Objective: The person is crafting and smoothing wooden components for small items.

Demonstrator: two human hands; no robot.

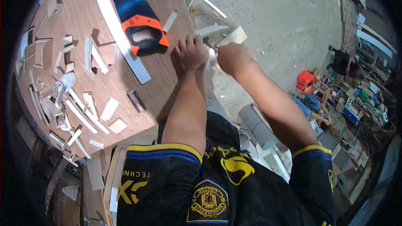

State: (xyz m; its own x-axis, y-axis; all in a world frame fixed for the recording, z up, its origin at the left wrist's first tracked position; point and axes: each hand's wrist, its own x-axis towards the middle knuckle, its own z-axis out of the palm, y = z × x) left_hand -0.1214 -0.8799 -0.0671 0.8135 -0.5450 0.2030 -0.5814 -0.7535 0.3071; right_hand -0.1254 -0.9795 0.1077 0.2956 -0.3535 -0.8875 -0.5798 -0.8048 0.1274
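Observation:
My left hand point(191, 53) is closed at the table's right edge, its knuckles upward and fingers curled. Just off that edge my right hand point(235, 58) makes a fist. A small pale piece point(212, 54) shows between the two hands; what each one grips is mostly hidden. Beyond the right fist a pale wooden block point(236, 36) juts out, and I cannot tell if it is held or lies lower down. A light wood strip point(212, 30) shows past the left hand. On the table near the left hand lies a handsaw point(144, 35) with an orange and black handle.
A long white strip point(121, 33) lies beside the saw on the brown wooden table point(157, 88). Many wood offcuts point(86, 113) clutter its left side. A grey cylinder point(257, 125) stands by my right forearm. Right, a red crate point(305, 81) and other people sit among stacked goods.

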